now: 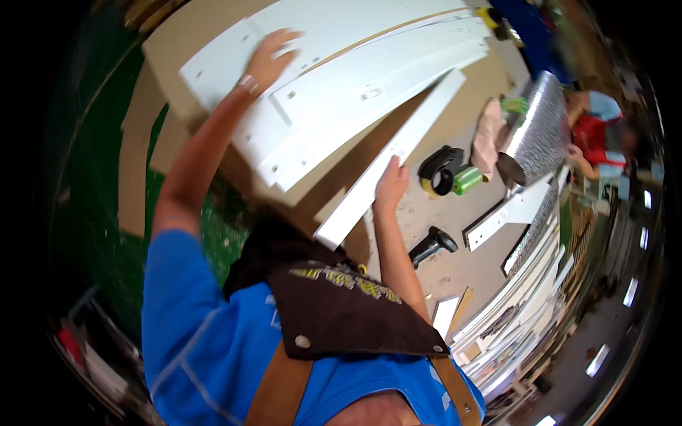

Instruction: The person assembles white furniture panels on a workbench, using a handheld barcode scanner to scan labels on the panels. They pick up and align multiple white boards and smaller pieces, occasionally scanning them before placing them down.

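Observation:
My right hand is closed around the edge of a narrow white board, which lies slantwise in front of me. Over on the left, my left hand reaches across wide white panels, its fingers apart and slightly blurred. Whether it touches the surface I cannot tell. The panels lie stacked and overlapping, with small holes near their ends. Under them is brown cardboard. The fingertips of my right hand are partly hidden by the board.
Right of the board are a black tape dispenser, a green tape roll and a black handheld scanner. Beyond stands a silver foil roll, with a person in red behind it. Several long white strips lie at lower right.

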A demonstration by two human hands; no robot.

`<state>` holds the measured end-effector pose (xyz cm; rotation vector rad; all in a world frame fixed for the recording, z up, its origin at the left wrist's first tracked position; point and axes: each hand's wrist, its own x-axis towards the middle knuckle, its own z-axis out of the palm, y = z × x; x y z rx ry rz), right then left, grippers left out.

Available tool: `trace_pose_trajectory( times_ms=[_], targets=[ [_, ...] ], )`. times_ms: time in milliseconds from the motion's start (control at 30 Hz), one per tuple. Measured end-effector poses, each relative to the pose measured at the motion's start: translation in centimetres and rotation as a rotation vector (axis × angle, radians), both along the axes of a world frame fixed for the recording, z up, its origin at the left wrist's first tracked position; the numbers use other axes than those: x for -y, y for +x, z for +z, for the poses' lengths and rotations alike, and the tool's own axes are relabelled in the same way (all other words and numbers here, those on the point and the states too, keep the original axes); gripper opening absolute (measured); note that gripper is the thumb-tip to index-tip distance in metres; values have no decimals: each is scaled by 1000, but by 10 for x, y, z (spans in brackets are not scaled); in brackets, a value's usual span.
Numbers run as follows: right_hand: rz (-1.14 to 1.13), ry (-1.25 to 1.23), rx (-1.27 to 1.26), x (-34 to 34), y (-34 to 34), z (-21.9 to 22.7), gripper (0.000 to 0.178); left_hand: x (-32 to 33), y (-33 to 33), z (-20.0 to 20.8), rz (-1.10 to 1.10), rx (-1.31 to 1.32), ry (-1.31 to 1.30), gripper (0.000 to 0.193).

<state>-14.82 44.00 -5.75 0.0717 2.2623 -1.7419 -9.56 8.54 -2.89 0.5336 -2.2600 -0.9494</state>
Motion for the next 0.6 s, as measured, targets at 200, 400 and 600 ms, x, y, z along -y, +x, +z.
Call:
trace_pose_trajectory(
  times_ms=[200, 400, 600],
  targets=[
    [-111, -264, -58, 22, 0, 11, 23, -22, 94, -6, 635, -117, 14, 63],
    [-92, -294, -110, 28, -6, 13, 22, -61, 98, -5, 272, 166, -397, 62],
    [-116, -301, -57, 11, 14, 14, 22, -104, 9, 21, -77, 453, -429, 64]
  ],
)
